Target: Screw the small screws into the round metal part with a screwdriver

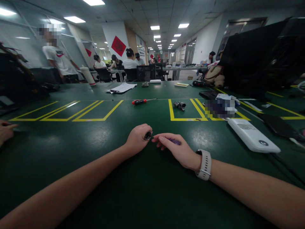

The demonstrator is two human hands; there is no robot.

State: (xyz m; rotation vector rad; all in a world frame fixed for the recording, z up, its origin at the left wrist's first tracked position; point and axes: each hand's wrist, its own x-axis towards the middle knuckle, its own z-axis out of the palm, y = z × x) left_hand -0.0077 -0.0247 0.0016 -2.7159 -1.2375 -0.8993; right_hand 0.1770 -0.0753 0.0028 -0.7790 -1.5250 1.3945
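1. At the far left edge, another person's hand [6, 131] rests low over the green table [102, 197], well apart from the working pair.
2. The left forearm reaches diagonally inward; the left hand [138, 140] curls its fingers snugly around a dark cylindrical part [147, 136], whose round hollow end faces up toward the camera.
3. Beyond it lies a red-and-black screwdriver [140, 101], shaft pointing right.
4. The right hand [178, 148], wrist wearing a pale-strapped watch [204, 165], grips a purple handle [175, 142] between thumb and curled fingers. Its fingertips point left, just beside the cylindrical part; whether they touch it, I cannot tell.
5. Farther right, dark metal fittings [179, 106] sit inside yellow tape [172, 111].
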